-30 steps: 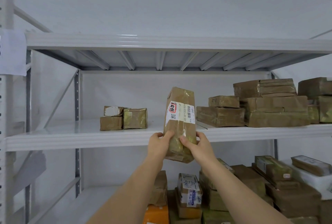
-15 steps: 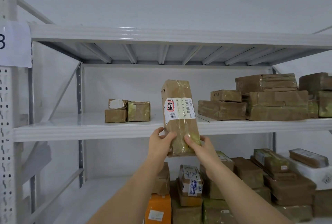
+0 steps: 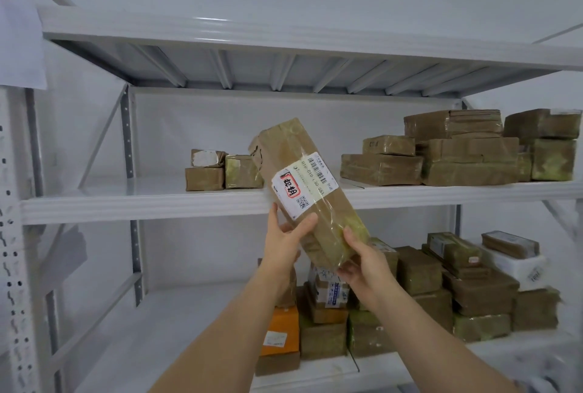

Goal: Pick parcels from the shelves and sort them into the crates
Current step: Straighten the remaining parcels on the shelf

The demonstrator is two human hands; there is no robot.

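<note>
A long brown parcel (image 3: 303, 178) wrapped in clear tape, with a white label bearing a barcode and a red mark, is held up in front of the middle shelf (image 3: 142, 203). Its top leans to the left. My left hand (image 3: 284, 241) grips its lower left side, thumb across the face below the label. My right hand (image 3: 362, 261) grips the bottom right corner from beneath. No crate is in view.
Small brown parcels (image 3: 220, 168) sit on the middle shelf to the left; a stack of flat brown parcels (image 3: 457, 153) fills its right. The lower shelf holds several parcels (image 3: 426, 291), one orange (image 3: 282, 329). A white upright (image 3: 15, 235) stands at far left.
The parcel has tilted from upright so its top leans left. My right hand slid under its bottom corner. Both hands keep hold.
</note>
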